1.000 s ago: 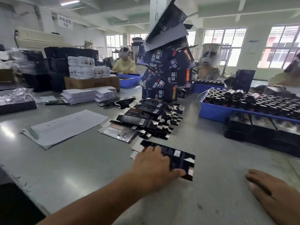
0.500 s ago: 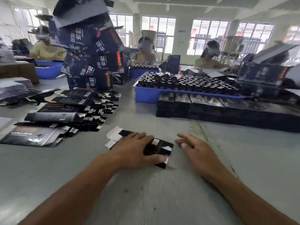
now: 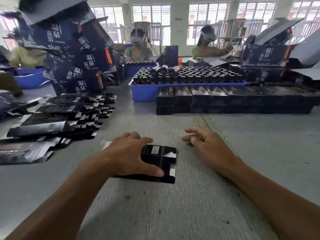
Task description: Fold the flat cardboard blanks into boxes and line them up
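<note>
One flat black cardboard blank [image 3: 162, 158] with white tabs lies on the grey table in front of me. My left hand [image 3: 131, 153] rests flat on its left part, fingers spread and thumb along its near edge. Just to the right of the blank, my right hand [image 3: 206, 144] hovers over the bare table with loosely bent fingers, holding nothing. A fanned pile of more flat blanks [image 3: 57, 116] lies to the left. Folded black boxes [image 3: 216, 101] stand in a two-high row at the back right.
A blue tray [image 3: 143, 91] full of dark bottles sits behind the folded row. A tall leaning stack of printed black cartons [image 3: 74, 54] rises at the back left. Other people work across the table. Grey table [image 3: 164, 205] surface stretches between my forearms.
The view swung right, bringing the folded row and bottle tray into frame. My left hand slid the blank toward me, away from the pile. My right hand came in beside the blank.
</note>
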